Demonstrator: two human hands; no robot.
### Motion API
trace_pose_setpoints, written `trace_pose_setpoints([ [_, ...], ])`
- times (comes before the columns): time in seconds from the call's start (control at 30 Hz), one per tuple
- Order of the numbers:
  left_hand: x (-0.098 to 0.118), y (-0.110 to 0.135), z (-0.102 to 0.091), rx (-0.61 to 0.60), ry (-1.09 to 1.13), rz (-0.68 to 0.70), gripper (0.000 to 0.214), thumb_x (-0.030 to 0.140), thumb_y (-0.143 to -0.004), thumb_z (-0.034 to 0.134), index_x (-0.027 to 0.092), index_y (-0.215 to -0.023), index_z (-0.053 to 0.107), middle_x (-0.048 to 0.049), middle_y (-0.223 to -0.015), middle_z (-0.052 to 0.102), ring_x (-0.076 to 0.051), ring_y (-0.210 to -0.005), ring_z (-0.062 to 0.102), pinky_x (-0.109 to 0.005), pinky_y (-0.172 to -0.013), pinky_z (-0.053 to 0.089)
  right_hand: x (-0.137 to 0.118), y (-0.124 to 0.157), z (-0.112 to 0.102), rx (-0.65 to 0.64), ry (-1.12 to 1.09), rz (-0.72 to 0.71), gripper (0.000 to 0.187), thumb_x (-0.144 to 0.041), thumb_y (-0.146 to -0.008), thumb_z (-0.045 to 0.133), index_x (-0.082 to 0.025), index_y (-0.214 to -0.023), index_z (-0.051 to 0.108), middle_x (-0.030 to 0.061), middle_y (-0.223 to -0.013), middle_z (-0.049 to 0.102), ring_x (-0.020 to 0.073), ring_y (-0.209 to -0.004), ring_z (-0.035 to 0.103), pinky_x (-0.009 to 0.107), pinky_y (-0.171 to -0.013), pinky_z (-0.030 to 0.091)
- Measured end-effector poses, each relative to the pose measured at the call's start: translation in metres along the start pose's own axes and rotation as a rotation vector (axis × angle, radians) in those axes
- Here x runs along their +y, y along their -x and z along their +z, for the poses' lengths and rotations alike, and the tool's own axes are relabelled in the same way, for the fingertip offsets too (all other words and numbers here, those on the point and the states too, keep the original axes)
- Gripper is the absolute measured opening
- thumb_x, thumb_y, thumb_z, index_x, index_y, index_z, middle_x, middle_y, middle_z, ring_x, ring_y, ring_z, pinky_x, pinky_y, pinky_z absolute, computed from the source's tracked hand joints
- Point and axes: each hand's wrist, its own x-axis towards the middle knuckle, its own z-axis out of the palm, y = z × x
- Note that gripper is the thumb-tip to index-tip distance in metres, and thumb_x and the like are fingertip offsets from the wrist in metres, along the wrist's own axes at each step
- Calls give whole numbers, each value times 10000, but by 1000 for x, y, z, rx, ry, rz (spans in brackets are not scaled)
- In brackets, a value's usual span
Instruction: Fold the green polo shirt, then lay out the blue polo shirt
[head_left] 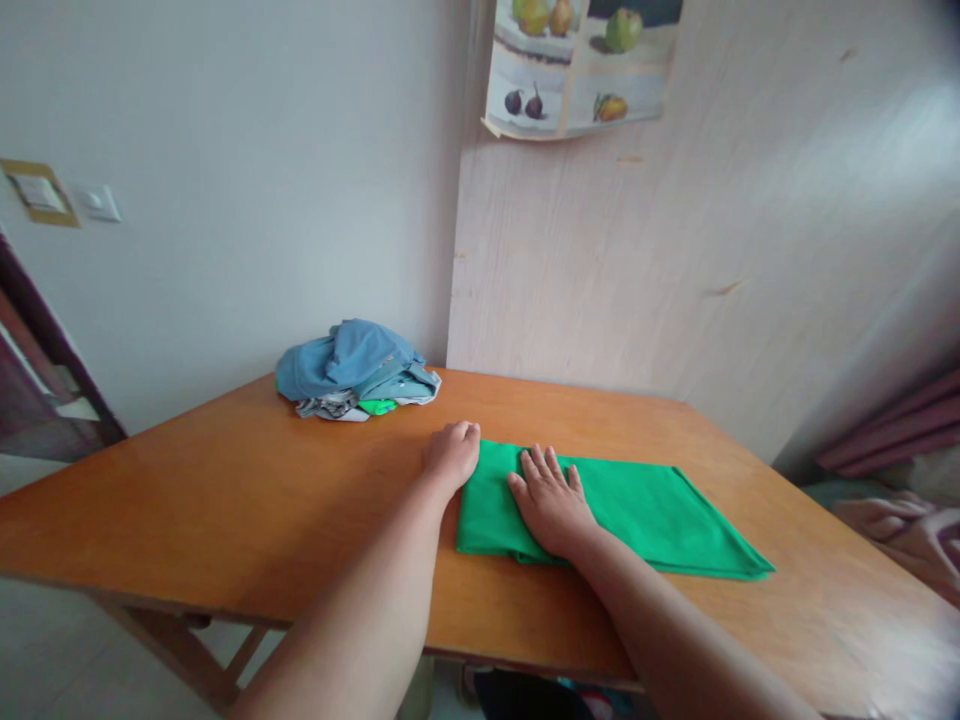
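Observation:
A green cloth (637,510), folded into a long flat rectangle, lies on the wooden table in front of me. My left hand (453,454) is at its far left corner, fingers curled closed on the edge; the fingertips are partly hidden. Flat on top of the cloth, toward its left part, rests my right hand (553,503) with fingers spread and nothing in them. Layers show along the cloth's near edge, slightly uneven below the right hand.
A heap of crumpled clothes (352,365), mostly blue and grey, sits at the table's back left against the wall. The brown table (225,500) ends just in front of me. A fruit poster (581,70) hangs above, and pinkish fabric (892,430) is off to the right.

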Motion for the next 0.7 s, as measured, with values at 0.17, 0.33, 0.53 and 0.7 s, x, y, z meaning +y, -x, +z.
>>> trace_pose_setpoints([
  [0.17,1,0,3,-67,-158,76,459,502,-987,324,254,-959,710,-96,-1183,714,-307,-1150,620,-434,-959,440,0,0,0,-20,-1,7,676,-565,-1027,170,-211,-1600,228,35,-1673,107,293,-1539,24,608,-1200,79],
  [0.33,0,-3,8,-75,-260,95,463,500,-988,326,222,-1055,690,-128,-1269,665,-326,-1229,561,-480,-1016,394,1,0,1,-14,17,3,686,-577,-1023,161,-211,-1599,232,33,-1670,136,291,-1539,38,604,-1201,84],
  [0.53,0,-3,10,-42,-318,85,424,458,-982,392,174,-1082,689,-177,-1288,634,-346,-1259,527,-515,-1050,354,3,0,3,-9,35,3,681,-581,-1023,147,-225,-1593,254,47,-1669,161,285,-1538,61,590,-1201,103],
  [0.7,4,3,5,33,-305,130,333,422,-973,459,188,-977,697,-150,-1186,677,-325,-1190,568,-510,-1041,356,3,0,1,-17,36,-3,685,-576,-1023,143,-213,-1594,250,44,-1670,158,295,-1537,61,596,-1200,99],
])
